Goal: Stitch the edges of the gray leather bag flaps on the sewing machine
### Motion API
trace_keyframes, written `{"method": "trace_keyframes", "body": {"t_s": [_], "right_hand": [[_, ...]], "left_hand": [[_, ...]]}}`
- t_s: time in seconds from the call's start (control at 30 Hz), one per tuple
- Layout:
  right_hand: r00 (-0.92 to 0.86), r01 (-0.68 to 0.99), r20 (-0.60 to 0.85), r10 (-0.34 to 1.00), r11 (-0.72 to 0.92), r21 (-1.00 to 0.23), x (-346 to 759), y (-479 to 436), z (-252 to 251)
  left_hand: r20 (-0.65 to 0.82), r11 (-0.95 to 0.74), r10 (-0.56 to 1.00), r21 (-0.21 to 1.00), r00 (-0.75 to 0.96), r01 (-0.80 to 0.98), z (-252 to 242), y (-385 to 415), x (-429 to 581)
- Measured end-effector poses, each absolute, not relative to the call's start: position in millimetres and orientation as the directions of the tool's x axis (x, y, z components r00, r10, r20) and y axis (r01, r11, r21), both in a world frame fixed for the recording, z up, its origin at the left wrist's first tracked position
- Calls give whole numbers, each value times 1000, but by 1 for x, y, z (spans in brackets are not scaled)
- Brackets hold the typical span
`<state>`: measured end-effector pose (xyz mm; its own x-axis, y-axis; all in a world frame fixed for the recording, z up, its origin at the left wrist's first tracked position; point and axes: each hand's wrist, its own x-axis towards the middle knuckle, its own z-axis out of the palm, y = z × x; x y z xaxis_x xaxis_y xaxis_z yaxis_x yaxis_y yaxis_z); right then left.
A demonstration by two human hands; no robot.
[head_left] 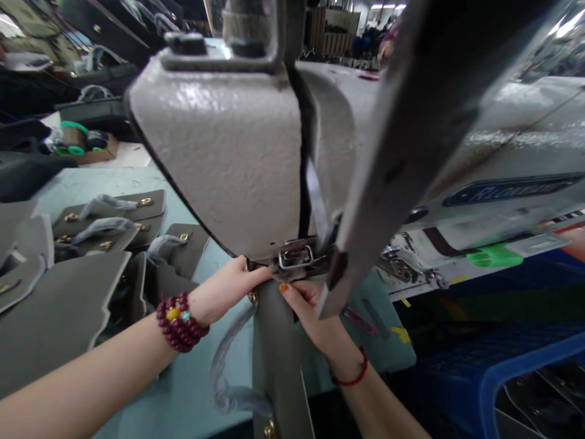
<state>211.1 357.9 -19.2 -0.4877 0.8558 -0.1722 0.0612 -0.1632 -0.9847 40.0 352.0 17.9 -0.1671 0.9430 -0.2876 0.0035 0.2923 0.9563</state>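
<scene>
A large cream-grey leather panel (223, 158) with a dark edge is held up against the sewing machine (503, 158), reaching the metal presser foot (297, 256). My left hand (228, 289), a dark red bead bracelet on its wrist, pinches the panel's lower edge just left of the presser foot. My right hand (315, 317), with an orange-painted nail and a red cord at the wrist, presses its fingers on the grey piece (276, 353) hanging below the foot. A grey strip (402, 140) slants across in front of the machine.
Grey leather pieces with brass fittings (114, 222) lie stacked at left on the pale blue table (183, 390). Thread spools (75, 139) sit in a box at far left. A blue plastic crate (493, 378) stands at lower right. A clear plastic strip (228, 372) trails on the table.
</scene>
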Motion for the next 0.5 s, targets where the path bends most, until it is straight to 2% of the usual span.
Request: {"method": "trace_keyframes", "body": {"t_s": [0.07,0.13,0.2,0.3,0.37,0.43,0.5], "right_hand": [[-528,86,-195,827,-176,-981,216,365,-16],[-552,100,-203,808,-177,-979,222,370,-13],[-550,97,-197,812,-172,-980,227,372,-10],[-501,91,-218,838,-199,-976,235,364,-11],[-491,70,-275,826,-277,-958,237,350,-16],[-506,12,-353,787,-403,-915,237,332,-24],[-505,-75,-420,754,-523,-849,235,313,-33]], "left_hand": [[-276,278,958,960,-75,24,17,349,47],[-246,250,966,968,-80,41,11,344,47],[-206,225,960,971,-191,84,-1,332,44],[-39,144,907,964,-418,222,-29,299,40],[63,79,895,952,-442,294,-51,272,43],[51,68,927,951,-372,301,-68,252,52],[-21,112,941,960,-337,256,-72,244,64]]}}
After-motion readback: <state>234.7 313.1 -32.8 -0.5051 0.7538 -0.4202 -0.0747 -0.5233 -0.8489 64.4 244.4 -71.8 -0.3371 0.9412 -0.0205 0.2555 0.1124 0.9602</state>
